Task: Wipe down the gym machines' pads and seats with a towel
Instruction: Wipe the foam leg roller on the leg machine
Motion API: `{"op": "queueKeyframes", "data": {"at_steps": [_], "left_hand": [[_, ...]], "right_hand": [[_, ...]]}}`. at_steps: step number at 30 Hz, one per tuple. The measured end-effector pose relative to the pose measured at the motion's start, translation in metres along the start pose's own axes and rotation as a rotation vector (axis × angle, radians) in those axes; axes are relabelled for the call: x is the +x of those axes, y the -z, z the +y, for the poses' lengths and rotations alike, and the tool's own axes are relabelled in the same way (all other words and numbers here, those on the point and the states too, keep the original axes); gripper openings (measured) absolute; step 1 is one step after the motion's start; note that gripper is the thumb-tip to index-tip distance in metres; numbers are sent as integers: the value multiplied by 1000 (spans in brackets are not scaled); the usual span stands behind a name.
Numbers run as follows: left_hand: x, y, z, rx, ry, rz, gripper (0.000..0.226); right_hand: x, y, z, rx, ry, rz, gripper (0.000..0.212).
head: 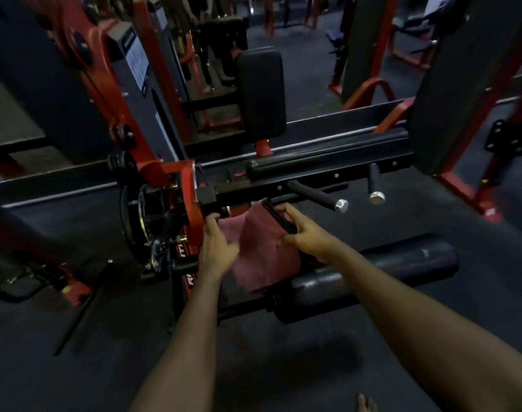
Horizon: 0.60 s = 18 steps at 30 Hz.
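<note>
**Both hands forward, holding cloth between them**

Both bare forearms are reaching forward and down, converging; the left hand [216, 248] is showing its back, fingers curling on the pink towel [262, 257] at its far edge, thumb spreading toward the other hand; the right hand [303, 233] is pinching the same cloth under its thumb, fingers clasping a dark flat object [279, 217].

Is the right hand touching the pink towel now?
Touching. The head view shows the right hand pinching the pink towel at its upper edge, with the thumb lying on the cloth.
</note>
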State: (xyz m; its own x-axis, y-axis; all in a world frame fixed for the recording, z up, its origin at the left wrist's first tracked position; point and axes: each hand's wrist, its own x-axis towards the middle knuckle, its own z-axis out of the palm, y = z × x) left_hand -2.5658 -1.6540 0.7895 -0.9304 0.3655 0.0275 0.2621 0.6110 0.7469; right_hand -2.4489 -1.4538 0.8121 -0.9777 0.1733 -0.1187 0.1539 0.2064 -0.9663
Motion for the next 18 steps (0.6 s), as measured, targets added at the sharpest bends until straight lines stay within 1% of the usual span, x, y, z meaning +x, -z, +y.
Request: {"op": "queueKeyframes", "data": {"at_steps": [2, 3, 4, 6, 7, 8, 10, 11, 13, 14, 15, 16, 18], "left_hand": [[16, 24, 3, -45, -185, -169, 84], [26, 32, 8, -85, -258, -269, 86], [34, 39, 13, -124, -283, -368, 82], [45, 56, 27, -145, -272, -546, 59], [50, 63, 34, -148, -274, -608, 47], [53, 70, 39, -142, -292, -634, 38], [56, 76, 49, -139, -344, -619, 26], [56, 77, 53, -150, -349, -586, 22], [59, 79, 58, -178, -309, -510, 18], [62, 78, 58, -186, -282, -477, 17], [66, 78, 57, -194, -264, -443, 15], [71, 79, 55, -187, -247, -409, 13], [75, 81, 56, -157, -205, -317, 14]], "right_hand": [[10, -8, -27, -17, 26, -65, 62], [13, -7, -36, -16, 30, -105, 60], [15, -4, -43, -15, 28, -129, 58], [16, 5, -53, 7, -11, -131, 54], [13, 11, -57, 42, -43, -110, 52], [9, 17, -61, 84, -76, -65, 48], [-3, 26, -59, 156, -164, 12, 35], [-9, 27, -57, 145, -244, -7, 29], [-19, 22, -47, -8, -392, -72, 32], [-20, 16, -38, -53, -419, -52, 30], [-19, 11, -30, -28, -403, 16, 23], [-16, 6, -22, 64, -356, 107, 16], [-8, -2, -13, 327, -233, 331, 14]]}}
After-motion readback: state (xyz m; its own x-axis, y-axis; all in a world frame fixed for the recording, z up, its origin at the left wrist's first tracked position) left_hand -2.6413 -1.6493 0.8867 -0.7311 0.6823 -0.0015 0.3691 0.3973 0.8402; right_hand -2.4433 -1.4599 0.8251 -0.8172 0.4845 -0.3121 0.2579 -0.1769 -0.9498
